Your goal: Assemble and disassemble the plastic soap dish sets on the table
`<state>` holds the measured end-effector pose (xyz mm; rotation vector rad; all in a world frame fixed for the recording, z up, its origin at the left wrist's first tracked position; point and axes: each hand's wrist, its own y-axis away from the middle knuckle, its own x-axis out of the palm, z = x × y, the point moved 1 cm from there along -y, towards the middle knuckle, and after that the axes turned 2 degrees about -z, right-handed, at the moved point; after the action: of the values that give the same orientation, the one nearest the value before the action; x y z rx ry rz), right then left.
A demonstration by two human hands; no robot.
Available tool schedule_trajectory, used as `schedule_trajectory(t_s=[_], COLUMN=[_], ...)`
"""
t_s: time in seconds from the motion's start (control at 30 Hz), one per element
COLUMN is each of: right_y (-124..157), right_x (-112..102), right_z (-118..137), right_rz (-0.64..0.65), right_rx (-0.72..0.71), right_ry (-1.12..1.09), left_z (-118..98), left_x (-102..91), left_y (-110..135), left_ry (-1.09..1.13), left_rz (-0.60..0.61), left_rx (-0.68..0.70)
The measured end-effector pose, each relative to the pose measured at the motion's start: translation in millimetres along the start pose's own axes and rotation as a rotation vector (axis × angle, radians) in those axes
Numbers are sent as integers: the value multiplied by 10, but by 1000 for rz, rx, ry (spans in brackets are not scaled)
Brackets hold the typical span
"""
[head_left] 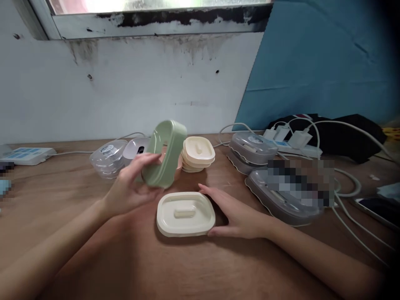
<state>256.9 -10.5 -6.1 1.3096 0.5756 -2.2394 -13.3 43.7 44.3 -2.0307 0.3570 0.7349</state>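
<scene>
My left hand (129, 181) is raised over the table, its thumb and fingers closed on a light green plastic dish (176, 148). This dish has rounded corners and an opening in it, and is tilted up on its side. Below and to its right, a cream oblong lid-like dish (184, 204) with a raised bar in its middle lies flat on the table. My right hand (237, 212) grips its right end, fingers at the far corner and thumb at the near corner. Behind the green dish, a peach-coloured piece (178, 166) is partly hidden.
Farther back are stacked cream lids (199, 151), clear plastic covers (108, 160) and a pale lilac dish (133, 148). Grey lidded boxes (253, 148) stand at the right, near a power strip (308, 148) with plugs and loose white cables (353, 221). A wall closes off the back.
</scene>
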Motion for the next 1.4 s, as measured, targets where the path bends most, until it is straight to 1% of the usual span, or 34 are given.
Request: schedule_trajectory(t_s=[0.07,0.13,0.23,0.33,0.7,0.8,0.9,0.97,1.07,1.23,1.4], right_y=[-4,-5,1,11,2,-7,-17,-24,-27,-9,0], right_x=[6,14,26,33,23,23,19,18,27,46,32], right_z=[-12,-26,-47,-57,-45,-35,-27,-23,-17,-11,0], right_rz=[7,15,27,26,20,22,11,0,-11,-87,42], right_rx=[-1,3,7,9,29,45,55,46,11,14,-36], right_ry=[-7,-11,-8,-8,8,-7,-22,-25,-29,9,78], left_z=[13,52,111,128,76,35,-3,-27,-67,-125,-125], left_x=[20,69,142,172,180,216,264,287,302,292,294], left_y=[237,419,540,537,502,494,505,515,519,492,477], left_ry=[66,99,123,170,235,225,134,97,64,42,-13], left_rz=[102,178,261,294,286,368,478,507,526,520,610], left_rx=[30,45,22,11,19,78,151,172,142,53,31])
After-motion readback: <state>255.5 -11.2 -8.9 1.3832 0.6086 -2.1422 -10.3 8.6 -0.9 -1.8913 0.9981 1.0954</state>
